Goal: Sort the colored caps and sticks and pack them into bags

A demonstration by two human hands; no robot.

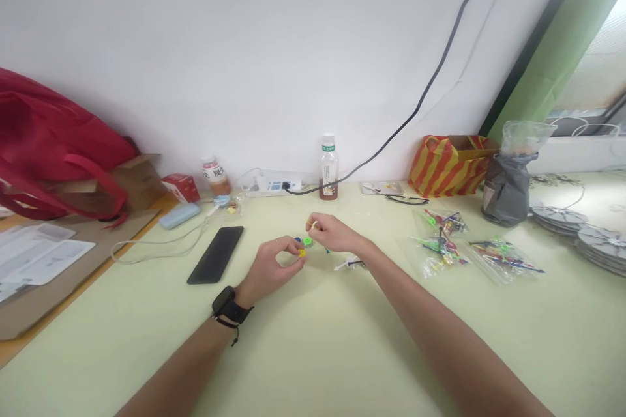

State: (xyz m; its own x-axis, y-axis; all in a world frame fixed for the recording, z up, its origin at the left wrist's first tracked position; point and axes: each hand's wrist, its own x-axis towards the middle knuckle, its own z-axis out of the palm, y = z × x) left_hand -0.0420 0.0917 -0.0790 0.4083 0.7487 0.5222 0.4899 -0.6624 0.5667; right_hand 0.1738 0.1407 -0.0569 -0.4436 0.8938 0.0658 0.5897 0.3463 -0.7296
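Note:
My left hand [280, 262], with a black watch on its wrist, pinches a small yellow plastic piece [302, 252] between thumb and forefinger. Just beyond it, a small green round piece [308, 242] and a blue piece [298, 240] show close to both hands. My right hand [331, 233] is closed above and to the right of them, its fingertips pressed together. What those fingertips hold is too small to make out. Under the right wrist lie some white and dark thin parts [349, 263], partly covered by the forearm.
A black phone [216, 255] lies left of my hands. Clear bags of coloured plastic parts [441, 254] are on the right. Along the wall stand a bottle [328, 168], a power strip [274, 184] and a striped bag [447, 166]. Grey discs [604, 244] are stacked far right.

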